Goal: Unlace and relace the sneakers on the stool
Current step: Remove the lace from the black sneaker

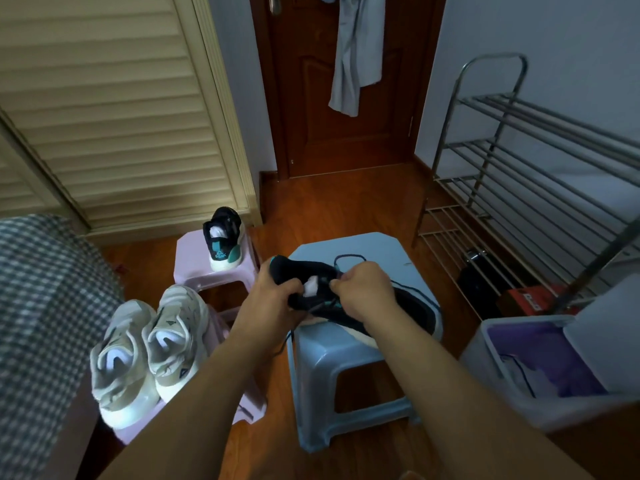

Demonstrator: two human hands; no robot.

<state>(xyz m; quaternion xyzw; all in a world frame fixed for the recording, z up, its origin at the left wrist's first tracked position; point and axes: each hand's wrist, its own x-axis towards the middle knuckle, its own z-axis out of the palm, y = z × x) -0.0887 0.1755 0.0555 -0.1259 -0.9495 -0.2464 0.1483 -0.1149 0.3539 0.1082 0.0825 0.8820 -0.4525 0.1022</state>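
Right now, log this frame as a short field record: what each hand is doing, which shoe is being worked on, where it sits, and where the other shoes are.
left hand: grips the heel end of the black sneaker
right hand: pinches the dark lace near the tongue
work surface: blue stool, sneaker resting on top
matching black sneaker: upright on far pink stool
white sneakers: pair on near pink stool
lacing state: lace loose, looped on stool top

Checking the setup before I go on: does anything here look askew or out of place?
The black sneaker lies tilted on the blue stool, its sole overhanging the near edge, steadied only by the left hand and right hand. Its mate stands apart on a pink stool.
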